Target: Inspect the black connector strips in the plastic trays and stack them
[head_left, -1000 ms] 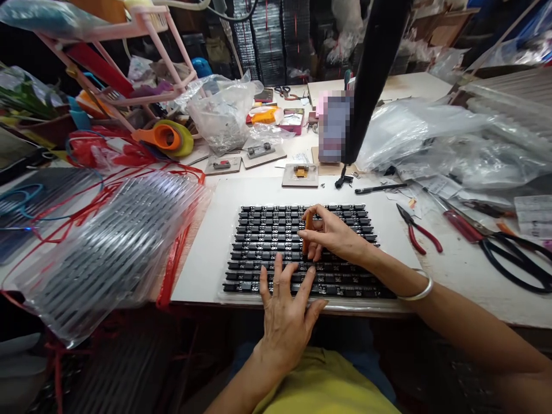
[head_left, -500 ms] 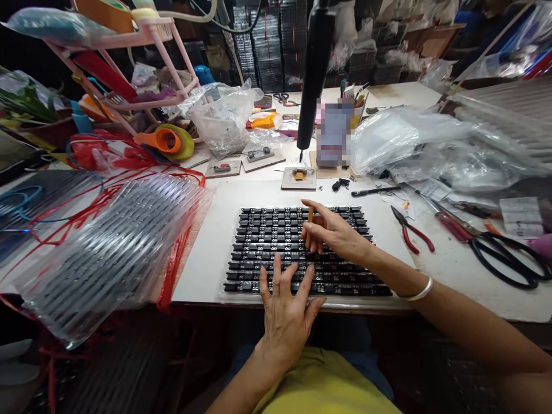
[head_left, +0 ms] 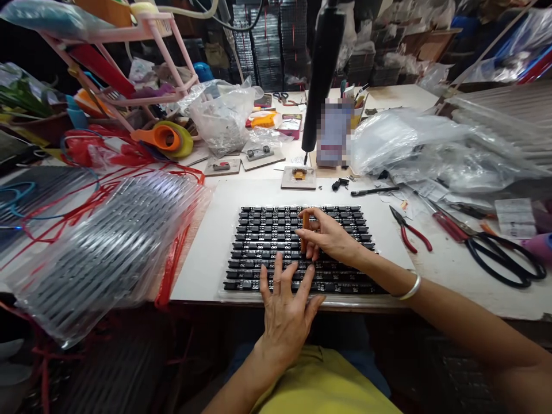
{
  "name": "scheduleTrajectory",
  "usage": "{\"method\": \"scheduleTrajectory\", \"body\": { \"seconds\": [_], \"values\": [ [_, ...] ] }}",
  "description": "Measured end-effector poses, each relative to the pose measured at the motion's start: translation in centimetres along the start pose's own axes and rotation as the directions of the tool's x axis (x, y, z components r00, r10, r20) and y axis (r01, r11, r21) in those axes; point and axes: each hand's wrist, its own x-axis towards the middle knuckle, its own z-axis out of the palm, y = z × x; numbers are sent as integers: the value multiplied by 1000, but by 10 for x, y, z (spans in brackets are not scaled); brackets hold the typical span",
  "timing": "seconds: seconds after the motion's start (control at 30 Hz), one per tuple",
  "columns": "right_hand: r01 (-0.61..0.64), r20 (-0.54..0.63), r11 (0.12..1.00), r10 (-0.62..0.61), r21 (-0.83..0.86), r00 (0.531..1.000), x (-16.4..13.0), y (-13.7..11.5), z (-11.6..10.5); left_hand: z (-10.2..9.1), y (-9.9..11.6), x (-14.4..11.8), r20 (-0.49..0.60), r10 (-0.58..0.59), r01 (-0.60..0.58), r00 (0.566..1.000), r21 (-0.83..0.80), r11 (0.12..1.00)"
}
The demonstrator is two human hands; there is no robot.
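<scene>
Rows of small black parts with white markings lie in a clear plastic tray (head_left: 254,247) on a white board (head_left: 202,247). My right hand (head_left: 330,233) pinches a narrow orange-brown stick (head_left: 305,233) and holds it upright over the middle rows. The stick's lower end is close to the parts; whether it touches them I cannot tell. My left hand (head_left: 287,305) lies at the tray's near edge, fingers spread over the front rows, gripping nothing.
A black electric screwdriver (head_left: 321,80) hangs over a small fixture block (head_left: 298,178). Red-handled pliers (head_left: 409,230) and black-handled scissors (head_left: 495,253) lie on the right. Filled plastic trays (head_left: 107,247) with red straps lie on the left. Clear bags (head_left: 414,141) sit back right.
My right hand has shifted slightly left and down with the orange-brown stick. The left hand stays in place. The hanging screwdriver has swung a little to the right.
</scene>
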Motion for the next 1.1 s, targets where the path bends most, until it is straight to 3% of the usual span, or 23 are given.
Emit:
{"method": "scheduleTrajectory", "body": {
  "seconds": [0.27, 0.4, 0.5, 0.67, 1.1],
  "values": [
    [-19, -6, 993, 19, -116, 1000, 3, -10, 5, 1, 0, 0, -22, 1, -1, 1000, -1, 1000],
    [87, -115, 996, -82, 33, 990, -13, -14, -2, 0, -2, 0, 6, 12, -12, 1000, 11, 1000],
    [100, -186, 987, -75, 126, 980, -23, -5, -5, -1, -5, -1, 54, 40, -41, 998, 32, 999],
    [75, -162, 977, -43, 199, 986, -26, 12, -5, -1, -7, 0, 60, 76, -79, 995, 45, 996],
    [32, -168, 999, -25, 41, 985, -25, 11, -2, 0, -4, 3, 26, 75, -76, 997, 39, 996]
  ]
}}
